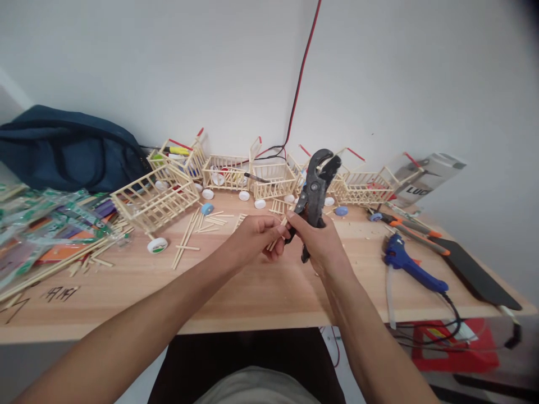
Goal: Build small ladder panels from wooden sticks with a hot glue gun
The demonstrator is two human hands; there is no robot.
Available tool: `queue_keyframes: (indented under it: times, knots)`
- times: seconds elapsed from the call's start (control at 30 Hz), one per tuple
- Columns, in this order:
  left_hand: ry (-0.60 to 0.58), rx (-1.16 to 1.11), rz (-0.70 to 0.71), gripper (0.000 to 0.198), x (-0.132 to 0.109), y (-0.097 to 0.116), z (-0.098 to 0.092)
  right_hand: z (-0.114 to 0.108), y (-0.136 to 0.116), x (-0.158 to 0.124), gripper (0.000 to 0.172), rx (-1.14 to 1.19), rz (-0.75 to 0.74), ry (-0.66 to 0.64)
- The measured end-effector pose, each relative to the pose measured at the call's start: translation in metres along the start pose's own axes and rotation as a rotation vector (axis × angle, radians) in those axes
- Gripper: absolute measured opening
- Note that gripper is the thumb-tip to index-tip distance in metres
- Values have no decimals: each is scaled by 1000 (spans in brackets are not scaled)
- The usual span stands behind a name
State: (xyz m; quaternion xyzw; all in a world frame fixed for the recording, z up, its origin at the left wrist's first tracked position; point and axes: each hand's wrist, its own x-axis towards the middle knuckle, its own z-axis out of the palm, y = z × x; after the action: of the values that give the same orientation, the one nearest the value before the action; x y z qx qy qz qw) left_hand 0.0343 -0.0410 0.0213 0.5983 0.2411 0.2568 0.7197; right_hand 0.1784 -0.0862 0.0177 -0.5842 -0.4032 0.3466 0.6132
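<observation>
Black cutter [314, 193] head-up in right fingers [301, 226] (left fingers [274, 254] curled around sticks [271, 245]).

This is looking like a craft workshop: the right hand [318, 238] is holding black cutters [314, 193] above the wooden bench [261, 300], a blue glue gun [415, 270] is lying near its right edge, and stick-built carts [370, 196] are lining its back edge.

My right grip [320, 240] hides part of the cutter [314, 193]; the left edge crops the bag [80, 148], the top edge the cable [302, 76].
</observation>
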Motion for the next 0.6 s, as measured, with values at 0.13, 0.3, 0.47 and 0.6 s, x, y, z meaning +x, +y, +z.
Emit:
queue_keyframes:
  times: [0.13,0.3,0.47,0.6]
  knots:
    - [-7,33,33,34,-2,3,-3,-8,-9,-2,29,-15,0,-119]
    - [-51,38,36,29,-5,11,-7,-46,-15,-7,42,33,150,-327]
    - [-103,99,43,29,-8,17,-7,-87,-20,-20,54,-154,178,-499]
    - [-116,107,25,29,-8,17,-5,-92,-35,-32,58,-357,161,-544]
